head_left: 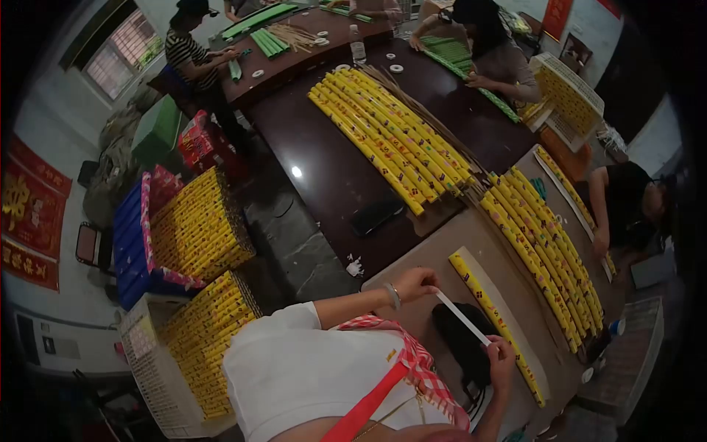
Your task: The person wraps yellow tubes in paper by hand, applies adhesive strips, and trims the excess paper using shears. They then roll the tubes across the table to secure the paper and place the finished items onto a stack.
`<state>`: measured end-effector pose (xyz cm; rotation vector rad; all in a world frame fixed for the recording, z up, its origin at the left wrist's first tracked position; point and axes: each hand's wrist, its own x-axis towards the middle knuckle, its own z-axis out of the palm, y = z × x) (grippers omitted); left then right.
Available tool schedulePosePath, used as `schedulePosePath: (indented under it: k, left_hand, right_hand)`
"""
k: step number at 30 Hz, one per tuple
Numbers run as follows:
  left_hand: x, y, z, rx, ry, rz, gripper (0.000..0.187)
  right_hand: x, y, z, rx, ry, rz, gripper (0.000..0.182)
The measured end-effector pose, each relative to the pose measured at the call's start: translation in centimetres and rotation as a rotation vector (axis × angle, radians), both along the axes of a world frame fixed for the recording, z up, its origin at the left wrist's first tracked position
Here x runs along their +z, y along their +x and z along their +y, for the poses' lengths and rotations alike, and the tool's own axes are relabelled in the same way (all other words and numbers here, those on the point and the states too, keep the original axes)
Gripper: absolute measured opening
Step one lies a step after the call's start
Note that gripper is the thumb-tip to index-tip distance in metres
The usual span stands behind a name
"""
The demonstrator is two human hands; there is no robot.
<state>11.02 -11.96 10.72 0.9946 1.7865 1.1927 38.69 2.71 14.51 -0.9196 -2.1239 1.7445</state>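
A white strip of tape (462, 317) is stretched taut between my two hands. My left hand (416, 283), with a bracelet on its wrist, pinches the strip's far end. The near end is pinched in the fingers of my right hand (501, 355). Just beyond the strip, a yellow patterned roll of wrapping paper (495, 313) lies on the brown table board (420, 258), a pale edge of sheet showing along it. Beneath the strip rests a black bag-like item (465, 346), partly covered by my right hand and the tape.
Yellow rolls (541, 254) lie in a row at right, with more yellow rolls (390, 132) on the dark table (294, 132). A white crate (143, 353) and a blue crate (132, 236) of rolls stand left. Several people work around, one (626, 199) at right.
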Motion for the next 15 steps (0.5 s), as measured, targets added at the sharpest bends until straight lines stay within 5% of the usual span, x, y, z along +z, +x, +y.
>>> schedulePosePath:
  k: [8, 12, 15]
  left_hand:
    - [-1.3, -1.0, 3.0, 0.010, 0.096, -0.179, 0.010]
    - [-1.9, -1.4, 2.5, 0.032, 0.085, 0.172, 0.009]
    - [-0.8, -1.2, 3.0, 0.036, -0.074, -0.091, 0.009]
  right_hand:
    - [0.0, 1.1, 1.6, -0.113, -0.128, -0.012, 0.014]
    - [-1.4, 1.2, 2.8, -0.080, -0.049, -0.073, 0.017]
    - [-3.8, 1.7, 4.1, -0.122, -0.077, -0.151, 0.018]
